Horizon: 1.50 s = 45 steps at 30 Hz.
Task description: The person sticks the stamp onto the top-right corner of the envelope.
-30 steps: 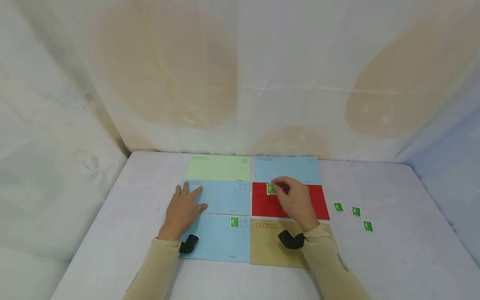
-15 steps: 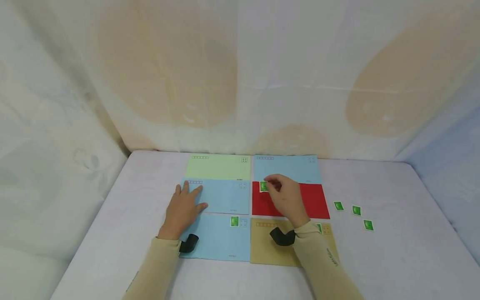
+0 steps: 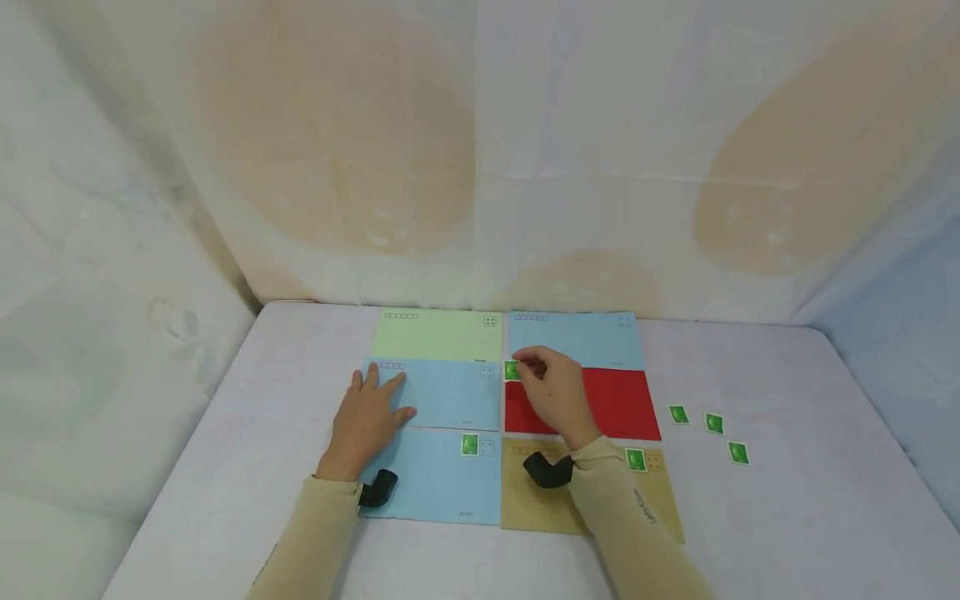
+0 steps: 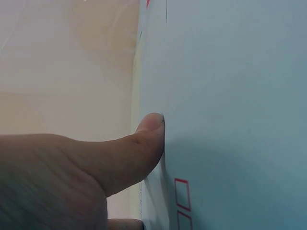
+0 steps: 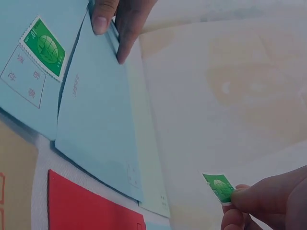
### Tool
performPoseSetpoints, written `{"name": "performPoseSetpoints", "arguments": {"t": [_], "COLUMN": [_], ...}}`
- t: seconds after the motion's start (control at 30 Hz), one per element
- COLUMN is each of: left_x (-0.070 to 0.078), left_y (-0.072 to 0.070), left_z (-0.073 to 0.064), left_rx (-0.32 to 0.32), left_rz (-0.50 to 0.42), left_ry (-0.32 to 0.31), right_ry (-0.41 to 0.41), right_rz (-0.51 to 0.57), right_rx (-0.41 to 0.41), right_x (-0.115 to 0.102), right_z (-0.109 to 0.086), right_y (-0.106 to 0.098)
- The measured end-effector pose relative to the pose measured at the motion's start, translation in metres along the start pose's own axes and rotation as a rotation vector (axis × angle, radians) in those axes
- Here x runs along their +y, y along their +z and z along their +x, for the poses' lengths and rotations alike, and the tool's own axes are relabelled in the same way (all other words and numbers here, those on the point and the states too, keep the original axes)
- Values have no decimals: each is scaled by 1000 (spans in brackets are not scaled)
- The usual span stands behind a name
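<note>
My right hand (image 3: 557, 396) pinches a green postage stamp (image 5: 219, 188) between thumb and fingertips. It hovers over the left end of the red envelope (image 3: 622, 404), near the gap beside the left column. My left hand (image 3: 362, 432) lies with fingers spread on the left part of the middle blue envelope (image 3: 450, 402); its thumb shows at the paper in the left wrist view. A stamp (image 3: 469, 444) is on the lower blue envelope (image 3: 427, 492), beside its printed square. Another stamp (image 3: 636, 459) sits on the tan envelope (image 3: 660, 500), also beside the square.
A pale green envelope (image 3: 435, 337) and another blue envelope (image 3: 573, 337) form the back row. Three loose stamps, including a middle one (image 3: 714, 423), lie to the right on the white tabletop (image 3: 810, 500). Patterned curtains (image 3: 600, 167) hang behind and at the sides.
My right hand has moved left with the stamp, from over the red envelope to its left edge. The tan envelope's stamp has come out from behind the forearm. My left hand stays put.
</note>
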<state>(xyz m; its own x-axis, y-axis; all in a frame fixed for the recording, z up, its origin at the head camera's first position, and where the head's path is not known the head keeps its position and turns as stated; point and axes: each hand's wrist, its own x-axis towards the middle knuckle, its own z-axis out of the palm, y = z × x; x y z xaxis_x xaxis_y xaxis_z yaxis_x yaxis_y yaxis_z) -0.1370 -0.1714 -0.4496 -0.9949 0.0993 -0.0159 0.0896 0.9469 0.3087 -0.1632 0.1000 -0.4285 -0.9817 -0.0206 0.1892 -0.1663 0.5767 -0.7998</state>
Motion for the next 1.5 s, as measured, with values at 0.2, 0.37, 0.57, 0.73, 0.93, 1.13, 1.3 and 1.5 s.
{"name": "performPoseSetpoints", "arguments": {"t": [0.2,0.37,0.57,0.73,0.93,1.13,1.3,1.5], "left_x": [1,1,1,0,-1,-1,-2,-1], "left_y": [-1,-2,-2,-2,-2,-1,-1,-2], "left_z": [-1,-2,-2,-2,-2,-2,-2,-2], "left_rx": [-7,-9,-20,-22,-11,0,-5,-4], "left_rz": [-6,-5,-1,-1,14,19,20,25], "left_ry": [-8,-12,-19,-22,-11,-3,-5,-3], "right_ry": [-2,10,12,15,26,12,-9,0], "right_rz": [24,36,67,90,94,98,109,104], "right_rx": [6,-1,-5,-4,-6,4,22,16], "right_x": [-4,-7,-8,-9,-13,-14,-11,-12], "right_z": [2,3,4,6,8,11,14,16], "right_y": [7,14,21,26,31,38,45,52]}}
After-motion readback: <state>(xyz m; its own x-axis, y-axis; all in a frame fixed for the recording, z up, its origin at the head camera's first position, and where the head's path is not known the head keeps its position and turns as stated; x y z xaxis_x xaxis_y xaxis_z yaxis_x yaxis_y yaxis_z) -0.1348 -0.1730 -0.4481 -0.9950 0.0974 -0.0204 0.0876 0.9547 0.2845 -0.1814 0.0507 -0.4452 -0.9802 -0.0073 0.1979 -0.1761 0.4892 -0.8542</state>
